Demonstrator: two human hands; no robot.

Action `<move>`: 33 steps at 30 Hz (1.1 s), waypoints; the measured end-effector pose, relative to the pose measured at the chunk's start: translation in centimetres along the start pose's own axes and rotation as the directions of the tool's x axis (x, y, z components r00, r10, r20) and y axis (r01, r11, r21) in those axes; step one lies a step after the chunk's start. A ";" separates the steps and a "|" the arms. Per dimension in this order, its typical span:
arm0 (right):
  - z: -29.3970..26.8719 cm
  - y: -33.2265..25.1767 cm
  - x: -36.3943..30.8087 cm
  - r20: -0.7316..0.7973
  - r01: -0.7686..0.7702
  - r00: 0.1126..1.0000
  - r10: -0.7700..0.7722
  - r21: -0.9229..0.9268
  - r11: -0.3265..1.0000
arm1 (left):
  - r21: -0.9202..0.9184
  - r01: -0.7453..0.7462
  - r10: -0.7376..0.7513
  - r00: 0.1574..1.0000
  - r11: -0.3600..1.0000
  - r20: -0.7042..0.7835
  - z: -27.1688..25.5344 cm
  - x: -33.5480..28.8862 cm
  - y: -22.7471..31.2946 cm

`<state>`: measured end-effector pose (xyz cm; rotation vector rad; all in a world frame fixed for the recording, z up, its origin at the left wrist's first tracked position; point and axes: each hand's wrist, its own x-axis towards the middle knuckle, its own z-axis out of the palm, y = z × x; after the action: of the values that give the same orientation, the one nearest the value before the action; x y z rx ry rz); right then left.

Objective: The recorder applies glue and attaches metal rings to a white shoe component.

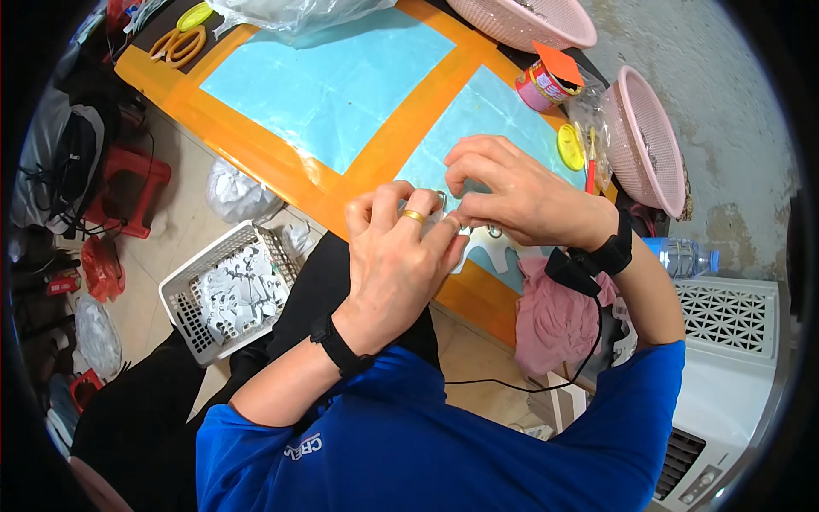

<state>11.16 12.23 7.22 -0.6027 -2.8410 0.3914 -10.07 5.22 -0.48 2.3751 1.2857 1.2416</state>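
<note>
My left hand (392, 256), a gold ring on one finger, is closed on a flat white cut-out piece (488, 250) at the near edge of the table. Its thumb lies along the piece. From the right, my right hand (529, 192) bends in with thumb and forefinger pinched together, touching the left fingertips. A small metal ring (494, 231) shows on the white piece, and another bit of metal (442, 199) peeks out by the left fingers. What sits between the right fingertips is mostly hidden.
Orange tape and blue sheeting cover the table (333, 94). Pink baskets (627, 128), a red tin (539, 88) and a plastic bag stand along its far side, orange-handled scissors (181, 47) at far left. A white basket (175, 286) of cut-outs is below left; pink cloth (554, 320) lies right.
</note>
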 end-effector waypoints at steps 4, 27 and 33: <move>-0.2 -0.3 0.1 0.026 -0.032 0.999 0.032 0.011 0.999 | -0.002 -0.003 0.003 1.000 1.000 0.006 0.1 0.1 0.1; 1.3 -3.3 -3.0 -0.039 -0.010 0.999 -0.004 -0.364 0.931 | 0.006 -0.040 0.040 0.999 0.999 0.018 -0.5 0.4 -0.3; 2.5 -4.4 -3.5 -0.152 -0.155 0.982 0.113 -0.300 0.941 | 0.022 -0.066 0.065 0.997 0.998 0.038 -0.7 0.4 -0.3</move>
<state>12.02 6.41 5.69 -0.8511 -2.7585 -0.0804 -10.68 5.59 0.10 2.4629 1.2274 1.2001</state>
